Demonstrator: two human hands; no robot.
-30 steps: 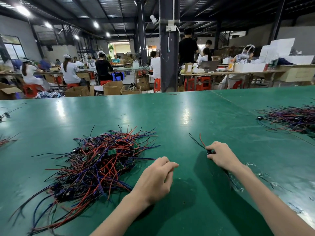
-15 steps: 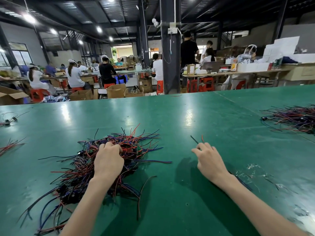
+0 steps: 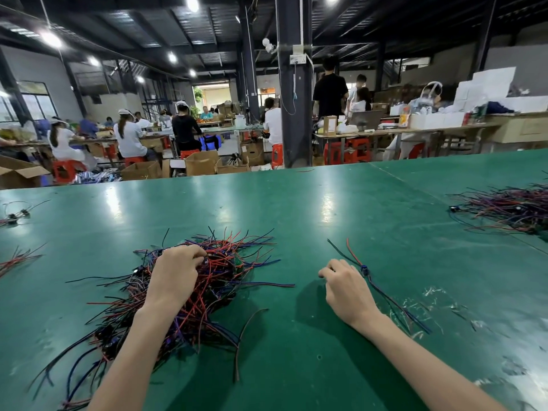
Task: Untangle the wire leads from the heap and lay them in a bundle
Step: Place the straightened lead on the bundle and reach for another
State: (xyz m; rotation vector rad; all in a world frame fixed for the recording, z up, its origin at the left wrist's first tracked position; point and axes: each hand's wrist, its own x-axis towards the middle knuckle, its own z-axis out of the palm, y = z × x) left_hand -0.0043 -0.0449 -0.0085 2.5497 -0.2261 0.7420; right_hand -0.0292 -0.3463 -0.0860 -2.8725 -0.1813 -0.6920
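Note:
A tangled heap of red, black and blue wire leads (image 3: 234,256) lies on the green table (image 3: 296,209), left of centre. My left hand (image 3: 175,274) rests on top of the heap, its fingers curled into the wires and pinching some at the fingertips. One separated lead (image 3: 385,295) with a small blue connector lies stretched out on the table to the right. My right hand (image 3: 347,289) sits just left of that lead with loosely curled fingers and nothing in them.
A second heap of leads (image 3: 510,209) lies at the table's right edge. A few loose leads (image 3: 17,258) and small parts (image 3: 14,213) sit at the far left. One stray dark wire (image 3: 246,330) lies by the heap. People work at benches beyond the table's far edge.
My left hand swung from the table's middle onto the heap and dug its fingers in. My right hand let go of the single lead, which now lies flat beside it.

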